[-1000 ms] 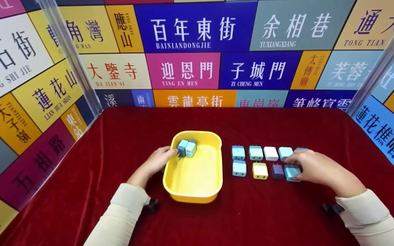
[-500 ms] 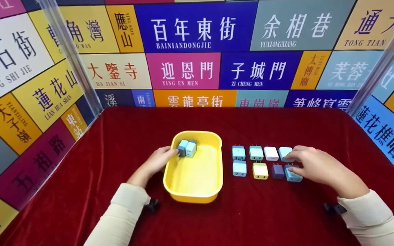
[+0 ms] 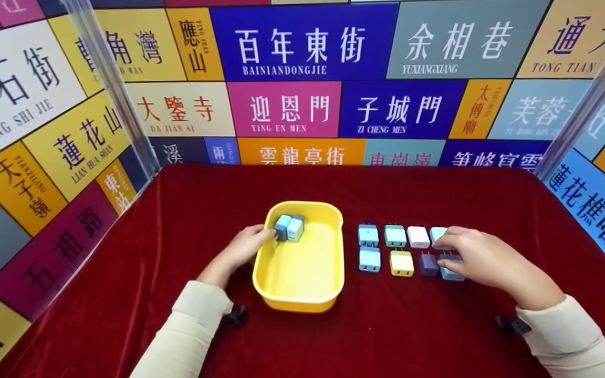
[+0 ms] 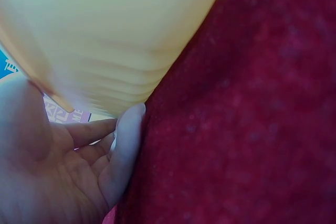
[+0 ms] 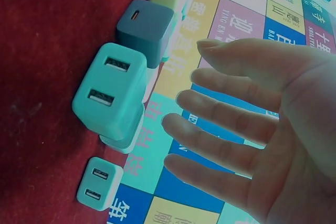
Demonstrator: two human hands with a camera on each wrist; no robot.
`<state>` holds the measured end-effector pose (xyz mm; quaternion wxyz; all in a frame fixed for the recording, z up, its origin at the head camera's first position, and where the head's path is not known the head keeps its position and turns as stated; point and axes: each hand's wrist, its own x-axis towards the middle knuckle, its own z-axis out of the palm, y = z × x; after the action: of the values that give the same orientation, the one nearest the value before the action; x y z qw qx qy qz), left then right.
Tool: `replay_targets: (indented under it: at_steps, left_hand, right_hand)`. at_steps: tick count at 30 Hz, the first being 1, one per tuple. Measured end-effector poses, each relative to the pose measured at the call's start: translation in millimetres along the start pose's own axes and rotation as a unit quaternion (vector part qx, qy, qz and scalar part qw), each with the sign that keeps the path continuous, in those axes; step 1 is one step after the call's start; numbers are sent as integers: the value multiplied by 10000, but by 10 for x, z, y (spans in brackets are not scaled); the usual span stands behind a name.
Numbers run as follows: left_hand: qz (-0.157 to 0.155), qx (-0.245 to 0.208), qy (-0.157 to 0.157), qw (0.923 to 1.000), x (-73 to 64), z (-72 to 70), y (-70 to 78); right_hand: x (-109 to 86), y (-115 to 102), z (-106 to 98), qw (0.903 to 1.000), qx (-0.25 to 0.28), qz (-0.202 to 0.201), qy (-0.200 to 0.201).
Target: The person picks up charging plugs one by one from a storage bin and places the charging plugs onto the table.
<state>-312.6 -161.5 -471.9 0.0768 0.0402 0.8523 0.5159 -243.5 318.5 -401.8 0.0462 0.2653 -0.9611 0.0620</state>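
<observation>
My left hand [image 3: 244,245] grips the left side of a yellow plastic tub [image 3: 334,273] at its rim. In the left wrist view, the fingers [image 4: 126,145] lie against the tub's outer wall [image 4: 131,51]. Two light-blue and dark-blue USB wall chargers [image 3: 294,229] sit inside at the far left. My right hand [image 3: 483,260] hovers over the right end of two rows of chargers, fingers spread and slightly bent, holding nothing. Beneath it is a blue two-port charger [image 5: 110,90], beside a dark purple one [image 5: 146,27]. The hand partly hides the rightmost chargers in the head view.
Left of my right hand stand a yellow charger [image 3: 401,263], a white one [image 3: 418,237], a green one [image 3: 395,236] and two blue ones [image 3: 369,259]. A dark red cloth [image 3: 386,331] covers the table. Printed sign panels [image 3: 302,42] and clear posts [image 3: 586,100] enclose it.
My right hand has shifted slightly left, its thumb coming away from the front of the lower right blue charger. The left hand and tub hold their place; the head view shifts a little.
</observation>
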Motion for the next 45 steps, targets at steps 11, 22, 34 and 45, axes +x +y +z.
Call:
replay_targets:
  at_steps: [11, 22, 34, 45]
  left_hand:
    - [-3, -84, -29, 10000, 0, -6, 8]
    - [-46, -100, -49, 9999, 7, -8, -25]
    - [-38, -168, -98, 9998, 21, -21, -33]
    - [-13, -155, -115, 9998, 10, -15, -13]
  right_hand:
    - [2, -169, -119, 9998, 0, -181, 69]
    - [208, -318, -223, 9980, -302, -542, 128]
    - [577, -761, -421, 9959, -288, -851, 31]
    - [791, -1065, -407, 9932, -121, -1160, 24]
